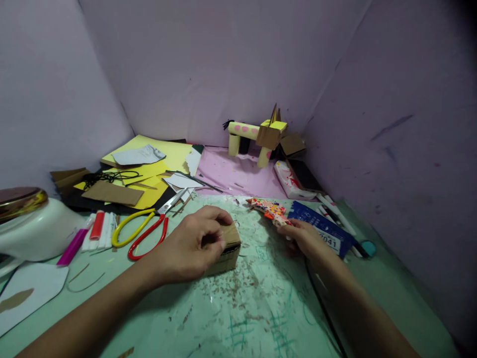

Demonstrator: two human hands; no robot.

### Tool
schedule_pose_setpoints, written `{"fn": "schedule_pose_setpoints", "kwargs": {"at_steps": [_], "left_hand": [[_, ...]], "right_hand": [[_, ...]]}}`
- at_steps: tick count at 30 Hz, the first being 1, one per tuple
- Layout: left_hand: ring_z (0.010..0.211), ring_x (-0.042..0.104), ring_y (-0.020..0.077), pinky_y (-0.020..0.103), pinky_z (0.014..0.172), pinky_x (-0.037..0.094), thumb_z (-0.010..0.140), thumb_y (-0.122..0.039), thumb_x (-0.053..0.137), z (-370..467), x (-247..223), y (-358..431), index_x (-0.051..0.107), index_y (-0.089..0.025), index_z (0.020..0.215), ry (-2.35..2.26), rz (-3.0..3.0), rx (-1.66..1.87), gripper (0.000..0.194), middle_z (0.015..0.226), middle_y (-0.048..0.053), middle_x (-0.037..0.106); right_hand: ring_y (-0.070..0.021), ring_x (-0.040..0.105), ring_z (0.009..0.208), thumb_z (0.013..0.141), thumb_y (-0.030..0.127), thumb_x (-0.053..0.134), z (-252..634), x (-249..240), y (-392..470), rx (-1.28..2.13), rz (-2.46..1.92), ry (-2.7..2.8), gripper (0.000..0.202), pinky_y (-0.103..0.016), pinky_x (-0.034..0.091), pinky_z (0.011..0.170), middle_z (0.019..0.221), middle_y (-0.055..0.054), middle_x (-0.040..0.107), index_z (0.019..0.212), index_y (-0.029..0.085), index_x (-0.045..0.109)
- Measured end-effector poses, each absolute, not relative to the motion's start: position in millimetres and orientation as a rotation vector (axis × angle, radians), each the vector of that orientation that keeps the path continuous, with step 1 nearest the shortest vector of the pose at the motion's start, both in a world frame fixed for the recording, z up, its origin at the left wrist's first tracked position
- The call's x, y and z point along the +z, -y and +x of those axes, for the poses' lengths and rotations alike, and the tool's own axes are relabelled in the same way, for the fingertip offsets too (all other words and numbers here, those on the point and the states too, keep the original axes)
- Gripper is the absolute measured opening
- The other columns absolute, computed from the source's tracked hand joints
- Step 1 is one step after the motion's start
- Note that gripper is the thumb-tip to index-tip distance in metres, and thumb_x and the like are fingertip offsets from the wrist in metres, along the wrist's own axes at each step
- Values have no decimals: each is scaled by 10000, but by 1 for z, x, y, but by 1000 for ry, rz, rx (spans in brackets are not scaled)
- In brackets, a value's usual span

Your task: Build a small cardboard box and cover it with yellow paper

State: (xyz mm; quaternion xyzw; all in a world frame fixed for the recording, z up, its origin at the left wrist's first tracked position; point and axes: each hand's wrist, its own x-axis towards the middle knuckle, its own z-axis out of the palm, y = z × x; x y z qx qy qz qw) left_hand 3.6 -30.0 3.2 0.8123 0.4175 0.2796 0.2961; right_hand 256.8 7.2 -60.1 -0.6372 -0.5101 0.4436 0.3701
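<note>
My left hand (197, 243) rests over a small cardboard box (231, 236), its fingers curled and pinched near the box's top; what they hold, if anything, is too small to tell. My right hand (298, 236) is closed round the near end of a colourful patterned glue gun (270, 210), whose tip points up and left, apart from the box. A dark cord (324, 308) runs from below my right hand to the front edge. Scissors (149, 226) with yellow and red handles lie open left of my left hand.
A cardboard animal figure (253, 132) stands at the back. Yellow sheets and scraps (167, 146) lie back left. Markers (100, 228) and a white object (37, 231) are at the left. A blue packet (313, 223) and pens (339, 214) lie right. Walls enclose the table (208, 318).
</note>
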Motion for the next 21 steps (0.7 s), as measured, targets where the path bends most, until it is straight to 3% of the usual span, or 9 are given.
{"fn": "schedule_pose_setpoints", "kwargs": {"at_steps": [3, 8, 10, 12, 15, 18, 20, 21], "left_hand": [[951, 608, 188, 341, 791, 497, 769, -127, 497, 4, 3, 31, 532, -158, 607, -1114, 2162, 757, 169, 1061, 81, 615], [954, 605, 188, 333, 799, 490, 768, -127, 497, 5, 4, 32, 524, -159, 594, -1125, 2153, 760, 180, 1056, 84, 618], [950, 602, 184, 333, 799, 487, 773, -132, 495, 5, 3, 32, 527, -159, 600, -1122, 2155, 768, 178, 1055, 83, 617], [944, 601, 181, 333, 793, 485, 776, -136, 494, 5, 2, 31, 528, -158, 602, -1112, 2156, 779, 178, 1052, 84, 615], [949, 597, 181, 337, 801, 485, 774, -136, 497, 5, 1, 31, 523, -161, 599, -1106, 2156, 793, 179, 1051, 81, 613], [951, 598, 183, 340, 804, 490, 775, -134, 498, 4, 1, 31, 522, -164, 603, -1094, 2162, 794, 176, 1053, 81, 614], [946, 600, 187, 340, 796, 494, 777, -132, 498, 4, 2, 31, 525, -161, 601, -1090, 2168, 791, 181, 1053, 88, 615], [939, 602, 187, 339, 788, 496, 778, -132, 498, 4, 2, 31, 525, -159, 597, -1094, 2170, 790, 185, 1052, 90, 615]], "right_hand": [[-101, 408, 398, 657, 288, 586, 257, -59, 2, 1238, -1443, 1205, 135, -272, 471, 397, 536, 81, 412, 741, 212, 512], [-120, 550, 570, 655, 311, 738, 260, -44, 30, 1129, -1106, 1118, 328, -275, 534, 532, 811, 11, 572, 910, 232, 547], [-118, 507, 486, 672, 392, 739, 263, -39, 39, 1265, -1013, 1155, 310, -251, 477, 424, 705, 5, 578, 886, 223, 591], [-86, 369, 358, 713, 498, 686, 266, -36, 46, 1451, -1045, 1220, 315, -218, 340, 313, 522, 39, 495, 833, 215, 618], [-73, 276, 303, 702, 565, 675, 267, -36, 58, 1472, -1252, 1345, 360, -214, 234, 297, 397, 66, 409, 774, 213, 641], [-144, 472, 386, 667, 545, 716, 265, -37, 74, 1339, -1457, 1428, 330, -260, 414, 365, 428, 17, 510, 604, 229, 639], [-228, 649, 618, 666, 513, 734, 265, -38, 85, 1268, -1499, 1399, 262, -349, 574, 588, 604, -27, 665, 642, 256, 684], [-264, 686, 770, 666, 506, 740, 265, -39, 89, 1256, -1489, 1386, 239, -399, 587, 733, 737, -41, 721, 730, 277, 719]]}}
